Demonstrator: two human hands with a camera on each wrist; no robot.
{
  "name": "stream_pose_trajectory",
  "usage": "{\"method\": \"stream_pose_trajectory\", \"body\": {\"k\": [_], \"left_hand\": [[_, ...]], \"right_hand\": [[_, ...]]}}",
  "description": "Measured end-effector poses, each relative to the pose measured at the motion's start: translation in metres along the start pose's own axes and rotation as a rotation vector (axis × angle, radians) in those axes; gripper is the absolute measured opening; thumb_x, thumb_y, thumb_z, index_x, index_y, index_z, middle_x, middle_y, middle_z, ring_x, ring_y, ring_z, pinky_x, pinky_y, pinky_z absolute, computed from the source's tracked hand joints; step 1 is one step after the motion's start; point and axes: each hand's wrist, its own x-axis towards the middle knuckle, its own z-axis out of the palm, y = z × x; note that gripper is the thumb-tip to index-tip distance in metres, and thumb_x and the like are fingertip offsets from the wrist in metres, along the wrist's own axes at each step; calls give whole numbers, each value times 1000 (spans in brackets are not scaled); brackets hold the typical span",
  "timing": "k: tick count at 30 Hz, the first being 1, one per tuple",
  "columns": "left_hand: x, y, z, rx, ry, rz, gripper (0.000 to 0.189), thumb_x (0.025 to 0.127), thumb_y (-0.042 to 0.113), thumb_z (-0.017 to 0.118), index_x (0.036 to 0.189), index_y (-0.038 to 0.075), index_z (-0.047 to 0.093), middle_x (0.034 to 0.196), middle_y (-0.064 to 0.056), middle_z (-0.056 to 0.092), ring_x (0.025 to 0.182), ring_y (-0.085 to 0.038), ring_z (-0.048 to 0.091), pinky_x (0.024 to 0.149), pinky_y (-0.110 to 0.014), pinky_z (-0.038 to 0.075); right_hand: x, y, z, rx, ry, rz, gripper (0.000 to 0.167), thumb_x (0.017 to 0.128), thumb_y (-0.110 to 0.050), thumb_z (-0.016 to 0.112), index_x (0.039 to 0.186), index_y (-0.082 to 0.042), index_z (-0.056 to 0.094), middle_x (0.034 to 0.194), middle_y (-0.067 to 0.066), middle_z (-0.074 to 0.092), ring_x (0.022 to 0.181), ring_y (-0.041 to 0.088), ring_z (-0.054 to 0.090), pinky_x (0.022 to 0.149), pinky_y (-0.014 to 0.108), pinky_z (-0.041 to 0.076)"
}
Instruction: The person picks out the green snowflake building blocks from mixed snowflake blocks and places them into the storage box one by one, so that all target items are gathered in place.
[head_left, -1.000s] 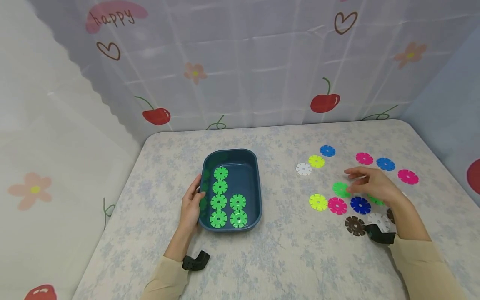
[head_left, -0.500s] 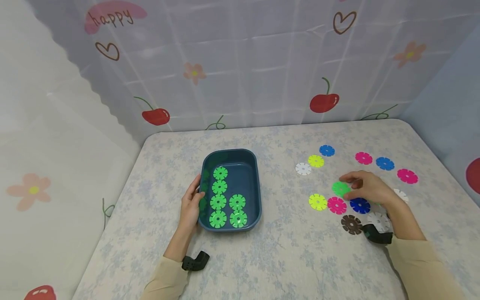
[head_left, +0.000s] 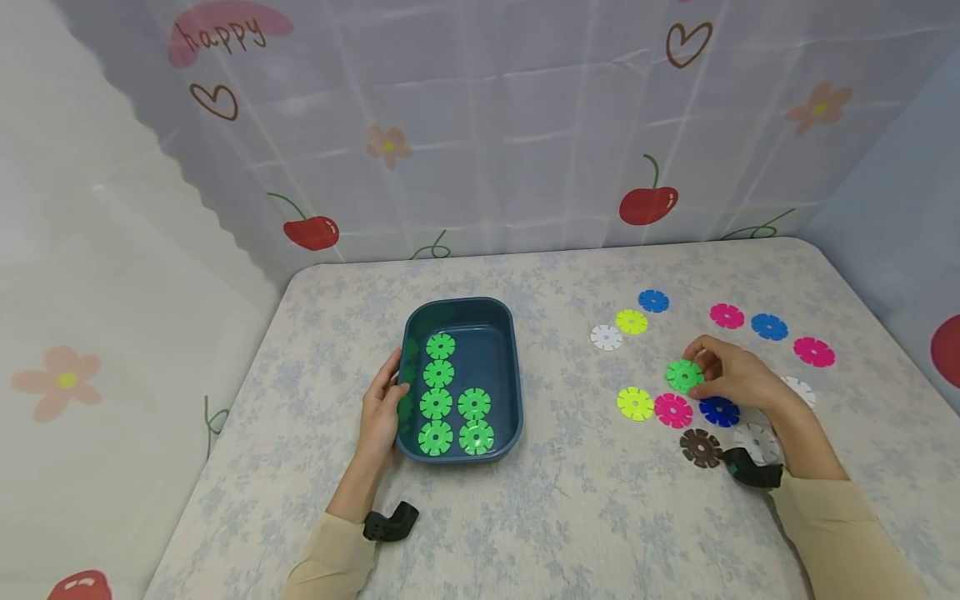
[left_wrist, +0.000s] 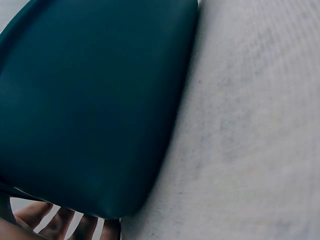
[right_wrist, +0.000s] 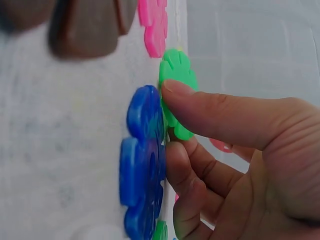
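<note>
On the right of the head view, my right hand (head_left: 731, 377) pinches a green notched plastic disc (head_left: 683, 377) by its right side. In the right wrist view the thumb lies on the face of the green disc (right_wrist: 177, 75), with fingers behind it. Just below is a dark blue disc (head_left: 720, 412). My left hand (head_left: 381, 417) grips the left wall of a dark teal tray (head_left: 517, 392), its thumb over the rim. Inside the tray several green discs (head_left: 437, 403) lie in two columns. The left wrist view shows the tray's outer wall (left_wrist: 95, 110) and some fingertips.
Around the right hand lie loose discs: yellow (head_left: 635, 404), pink (head_left: 673, 411), brown (head_left: 701, 448), white (head_left: 606, 337) and light blue (head_left: 653, 301). More pink and blue discs sit toward the right edge. The patterned tablecloth (head_left: 570, 500) meets a printed curtain at the back.
My right hand has closed its thumb and fingers on the green disc, which now sits slightly raised and tilted. The left hand and tray have stayed in place.
</note>
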Motion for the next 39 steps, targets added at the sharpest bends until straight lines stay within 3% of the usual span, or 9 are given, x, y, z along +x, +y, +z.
{"method": "stream_pose_trajectory", "body": {"k": [10, 20, 27, 32, 39], "left_hand": [[0, 0, 0, 13, -1, 7, 55, 101, 5, 39, 155, 16, 31, 160, -2, 29, 145, -24, 31, 105, -25, 31], [0, -1, 0, -11, -2, 8, 55, 101, 5, 39, 155, 16, 31, 160, -3, 28, 145, -25, 30, 114, -45, 25], [0, 0, 1, -26, -4, 16, 56, 101, 4, 39, 155, 14, 30, 161, -4, 28, 146, -26, 29, 115, -47, 23], [-1, 0, 2, -29, -2, 15, 56, 101, 4, 39, 155, 13, 30, 161, -4, 27, 146, -26, 28, 116, -48, 23], [-1, 0, 2, -31, 2, 13, 56, 101, 4, 39, 155, 14, 30, 161, -4, 28, 146, -27, 29, 115, -48, 24]], "right_hand": [[-4, 0, -4, 54, -7, -36, 29, 89, -7, 67, 117, -2, 59, 101, 16, 59, 87, 24, 60, 70, 31, 51], [-11, -9, -18, 139, 7, 37, 37, 94, -11, 61, 129, 2, 57, 113, 21, 54, 89, 23, 61, 69, 27, 55], [-5, -32, -28, 158, 51, 33, 39, 97, -16, 60, 130, 5, 56, 116, 23, 56, 90, 24, 68, 73, 27, 56], [7, -54, -32, 172, 53, 17, 39, 97, -19, 60, 130, 2, 57, 116, 21, 57, 88, 15, 69, 74, 23, 54], [28, -90, -31, 209, 67, -82, 36, 97, -16, 60, 128, 2, 58, 111, 19, 57, 86, 19, 68, 73, 21, 53]]}}
